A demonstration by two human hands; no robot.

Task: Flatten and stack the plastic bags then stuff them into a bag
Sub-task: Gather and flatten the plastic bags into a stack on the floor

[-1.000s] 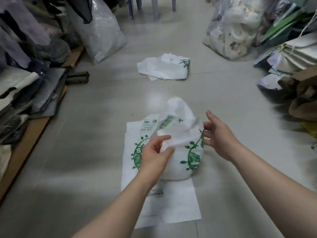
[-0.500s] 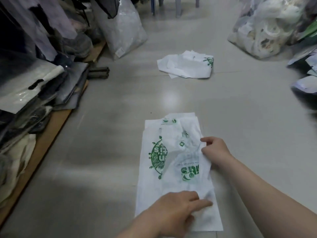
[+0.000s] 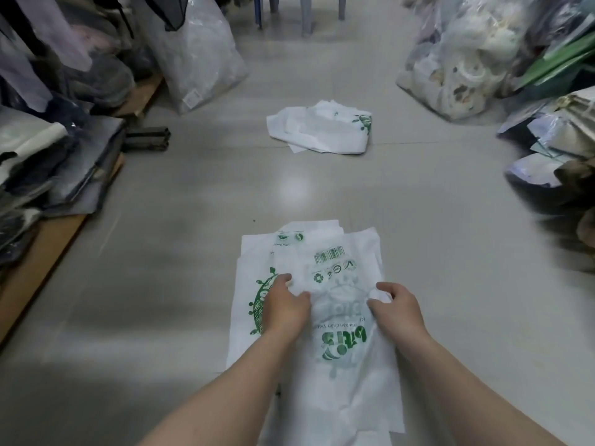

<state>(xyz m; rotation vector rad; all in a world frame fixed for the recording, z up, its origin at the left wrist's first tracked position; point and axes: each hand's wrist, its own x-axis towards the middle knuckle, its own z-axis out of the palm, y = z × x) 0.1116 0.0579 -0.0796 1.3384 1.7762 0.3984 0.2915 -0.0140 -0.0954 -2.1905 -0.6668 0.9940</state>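
Note:
A stack of flat white plastic bags with green print lies on the grey floor in front of me. The top bag, wrinkled, with a barcode and green lettering, rests on that stack. My left hand presses on the top bag's left side with its fingers bent. My right hand pinches a fold of the bag's right edge. A loose heap of crumpled white bags lies farther ahead on the floor.
Dark folded goods on a wooden pallet line the left. A large clear sack stands at the back left. Stuffed clear sacks and paper packages crowd the right. Chair legs stand at the far end.
The puffed bag that both hands held up a second ago now lies spread on the stack. My left hand has slid from the bag's near end up to its middle.

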